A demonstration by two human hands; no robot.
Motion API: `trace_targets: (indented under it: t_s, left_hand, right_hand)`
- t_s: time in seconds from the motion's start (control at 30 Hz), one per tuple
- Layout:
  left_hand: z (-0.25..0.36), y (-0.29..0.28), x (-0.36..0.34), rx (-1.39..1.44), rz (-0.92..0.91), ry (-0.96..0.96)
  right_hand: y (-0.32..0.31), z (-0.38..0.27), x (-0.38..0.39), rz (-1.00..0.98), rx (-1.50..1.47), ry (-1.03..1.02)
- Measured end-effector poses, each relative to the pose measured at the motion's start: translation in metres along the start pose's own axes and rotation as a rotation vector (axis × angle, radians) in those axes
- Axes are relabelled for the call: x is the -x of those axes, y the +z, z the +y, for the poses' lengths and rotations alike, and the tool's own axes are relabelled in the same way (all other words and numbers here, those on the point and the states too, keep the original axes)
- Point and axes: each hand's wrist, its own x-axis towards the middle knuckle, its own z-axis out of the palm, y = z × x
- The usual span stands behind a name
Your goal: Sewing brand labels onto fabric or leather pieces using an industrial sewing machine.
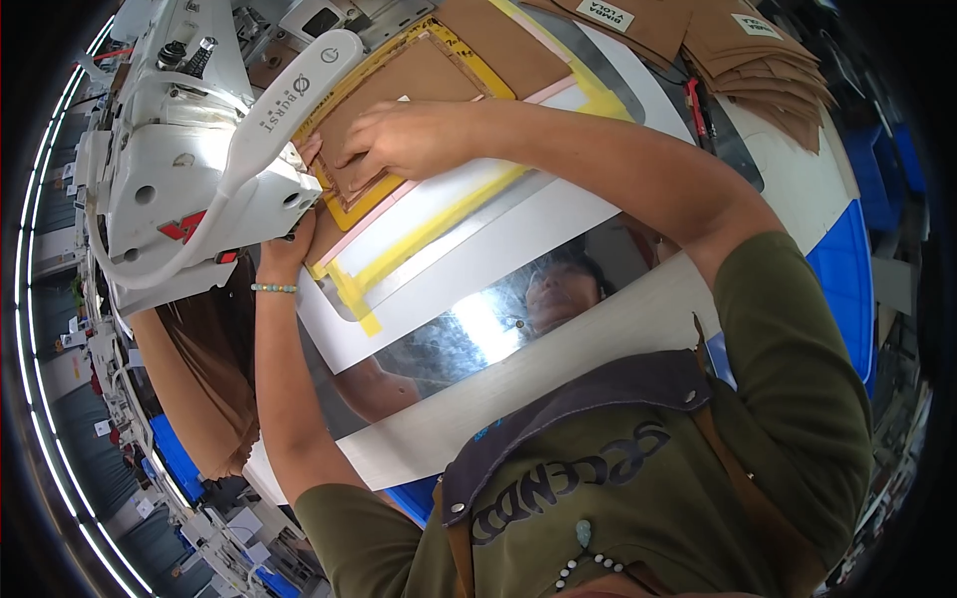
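Observation:
My right hand [404, 140] rests on a brown panel [399, 75] bordered by a yellow frame [486, 70]. Its fingers are bent but apart, and I see nothing gripped in them. Beneath its fingertips runs the inner brown edge of the frame. My left hand [287, 249], below a beaded bracelet, reaches behind the white sewing machine head [184, 189]. The machine covers most of its fingers; some fingertips show by the frame's left side. The frame lies over a flat white template [439, 244] edged with yellow tape.
A white lamp [289, 110] on a bent neck stands before the machine. Stacked brown pieces [758, 65] with white labels lie at the far right, near a red-handled tool [696, 105]. A shiny metal plate [469, 334] lies nearer me. Blue bins [842, 289] stand beyond the table's right edge.

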Motion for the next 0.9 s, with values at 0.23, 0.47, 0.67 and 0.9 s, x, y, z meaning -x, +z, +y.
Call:
trace_targets:
  t_s: [0.23, 0.47, 0.67, 0.9]
  left_hand:
    - [-0.035, -0.016, 0.019, 0.04, -0.082, -0.024]
    - [-0.001, -0.011, -0.024, 0.908, 0.06, -0.275]
    - [0.007, -0.027, -0.036, 0.525, -0.037, -0.05]
    - [0.004, -0.025, -0.037, 0.685, -0.035, -0.142]
  right_hand:
    - [-0.007, -0.003, -0.001, -0.038, -0.016, -0.016]
    - [-0.001, -0.002, -0.007, -0.037, -0.013, -0.039]
    - [-0.003, 0.004, -0.008, -0.037, 0.015, -0.033]
    - [0.001, 0.007, -0.009, -0.024, 0.0, -0.047]
